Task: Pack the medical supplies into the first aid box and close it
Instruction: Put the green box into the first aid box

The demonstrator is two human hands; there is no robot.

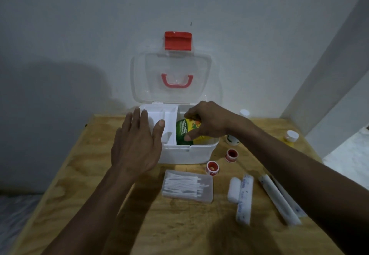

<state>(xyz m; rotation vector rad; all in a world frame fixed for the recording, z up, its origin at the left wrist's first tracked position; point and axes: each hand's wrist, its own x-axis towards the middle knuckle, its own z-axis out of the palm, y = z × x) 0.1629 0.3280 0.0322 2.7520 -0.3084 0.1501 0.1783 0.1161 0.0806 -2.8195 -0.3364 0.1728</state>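
The white first aid box (pixel 191 155) stands on the wooden table with its clear lid (pixel 171 79) raised against the wall, a red latch (pixel 177 40) on top. A white inner tray (pixel 167 123) fills its left half. My right hand (pixel 207 121) grips a green and yellow packet (pixel 184 130) inside the right half of the box. My left hand (pixel 137 141) lies with straight fingers over the box's left front corner. A clear case of cotton swabs (pixel 186 186), two red tape rolls (pixel 212 168), a gauze roll (pixel 234 190) and long wrapped packets (pixel 244 200) lie in front.
Small white-capped bottles (pixel 291 136) stand right of the box, near the table's right edge. More long wrapped items (pixel 279 201) lie under my right forearm. The wall is close behind the box. A floor shows beyond the right edge.
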